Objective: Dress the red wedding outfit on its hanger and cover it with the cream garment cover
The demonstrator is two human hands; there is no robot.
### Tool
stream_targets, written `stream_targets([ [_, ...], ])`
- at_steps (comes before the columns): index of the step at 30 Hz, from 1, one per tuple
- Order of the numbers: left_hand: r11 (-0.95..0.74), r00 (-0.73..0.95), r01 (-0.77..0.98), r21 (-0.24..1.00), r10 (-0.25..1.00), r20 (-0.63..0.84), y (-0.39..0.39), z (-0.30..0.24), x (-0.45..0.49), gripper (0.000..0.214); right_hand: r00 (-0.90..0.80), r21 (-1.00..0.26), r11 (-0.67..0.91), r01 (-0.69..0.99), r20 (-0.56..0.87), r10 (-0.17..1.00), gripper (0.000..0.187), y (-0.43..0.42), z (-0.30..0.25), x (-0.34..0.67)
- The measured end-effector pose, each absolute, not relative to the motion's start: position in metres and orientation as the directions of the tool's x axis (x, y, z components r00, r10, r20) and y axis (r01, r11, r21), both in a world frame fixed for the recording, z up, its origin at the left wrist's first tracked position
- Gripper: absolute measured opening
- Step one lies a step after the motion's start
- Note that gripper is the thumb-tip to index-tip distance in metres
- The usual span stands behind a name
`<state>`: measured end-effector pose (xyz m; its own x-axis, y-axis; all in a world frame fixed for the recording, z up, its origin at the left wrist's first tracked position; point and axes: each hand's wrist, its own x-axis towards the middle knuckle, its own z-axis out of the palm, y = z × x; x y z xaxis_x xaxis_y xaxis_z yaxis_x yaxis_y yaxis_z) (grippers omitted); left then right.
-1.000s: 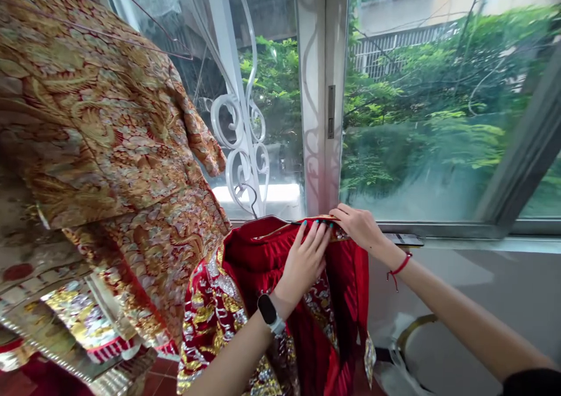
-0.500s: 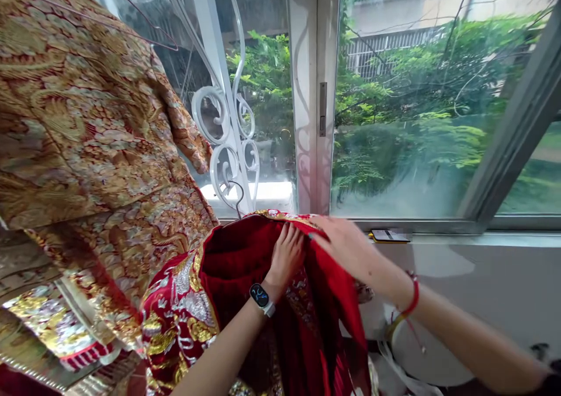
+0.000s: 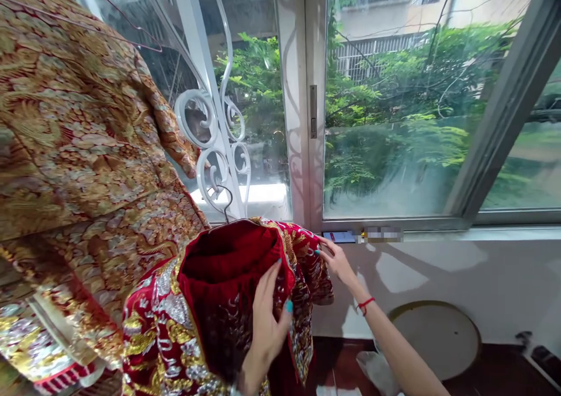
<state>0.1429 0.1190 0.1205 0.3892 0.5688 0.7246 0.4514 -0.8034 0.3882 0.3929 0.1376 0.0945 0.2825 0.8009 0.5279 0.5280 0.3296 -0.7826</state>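
Observation:
A red jacket (image 3: 162, 326) with gold and silver embroidery hangs on a wire hanger (image 3: 228, 200), its front spread apart and the dark red lining showing. My left hand (image 3: 267, 323) is at the right front edge, fingers stretched out and thumb apart, the fingertips by the neckline. At the jacket's right shoulder, my right hand (image 3: 337, 261) has its fingertips closed on the embroidered cloth above the short sleeve. Its wrist wears a red cord bracelet (image 3: 365, 306).
A large gold patterned garment (image 3: 87, 127) hangs at left. White scrolled ironwork (image 3: 210, 121) stands before the window. On the sill lie a phone-like flat object (image 3: 338, 237) and a blurred yellow item (image 3: 381, 234). A round pale board (image 3: 433, 337) leans against the wall.
My right hand moved from the red lining near the neckline to the shoulder's outside. The right front and sleeve now hang outward, embroidery showing. My left hand came down and nearer from inside the neck.

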Motion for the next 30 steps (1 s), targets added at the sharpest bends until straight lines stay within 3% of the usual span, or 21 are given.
stream_targets([
  [2,-0.726,0.343,0.496,0.476,0.667,0.661,0.11,0.111,0.147,0.063,0.266,-0.771,0.335,0.542,0.536,0.801,0.033,0.146,0.096,0.391],
  [5,-0.639,0.3,0.524,0.563,0.758,0.58,0.117,0.12,0.147,0.041,0.225,-0.735,0.345,0.583,0.555,0.801,0.03,0.148,0.12,0.4],
  [9,-0.635,0.126,0.477,0.608,0.734,0.668,0.138,0.151,0.133,0.033,0.138,-0.666,0.381,0.642,0.588,0.797,0.031,0.152,0.169,0.421],
  [12,-0.567,0.038,0.543,0.619,0.753,0.656,0.145,0.151,0.129,0.034,0.04,-0.634,0.427,0.644,0.586,0.809,0.038,0.16,0.184,0.419],
  [16,-0.524,0.062,0.583,0.621,0.791,0.609,0.131,0.134,0.127,0.032,-0.003,-0.714,0.473,0.517,0.551,0.835,0.04,0.16,0.169,0.401],
  [19,-0.601,0.067,0.55,0.58,0.724,0.687,0.106,0.14,0.105,0.027,0.031,-0.75,0.449,0.486,0.529,0.848,0.042,0.152,0.159,0.395],
  [21,-0.576,-0.125,0.604,0.551,0.615,0.779,0.094,0.155,0.08,0.026,0.02,-0.726,0.454,0.517,0.541,0.841,0.041,0.148,0.159,0.394],
  [24,-0.372,-0.401,0.729,0.575,0.449,0.798,0.099,0.175,0.041,0.059,0.012,-0.671,0.473,0.57,0.583,0.812,0.036,0.147,0.16,0.394],
  [26,-0.26,-0.379,0.778,0.572,0.532,0.757,0.114,0.185,0.022,0.077,0.054,-0.672,0.464,0.577,0.598,0.8,0.037,0.148,0.158,0.393],
  [28,-0.229,-0.295,0.796,0.561,0.662,0.689,0.128,0.195,0.01,0.062,0.098,-0.697,0.456,0.553,0.598,0.795,0.037,0.149,0.155,0.391],
  [30,-0.243,-0.258,0.78,0.577,0.716,0.649,0.132,0.207,0.006,0.045,0.122,-0.721,0.45,0.527,0.588,0.799,0.036,0.148,0.152,0.388],
])
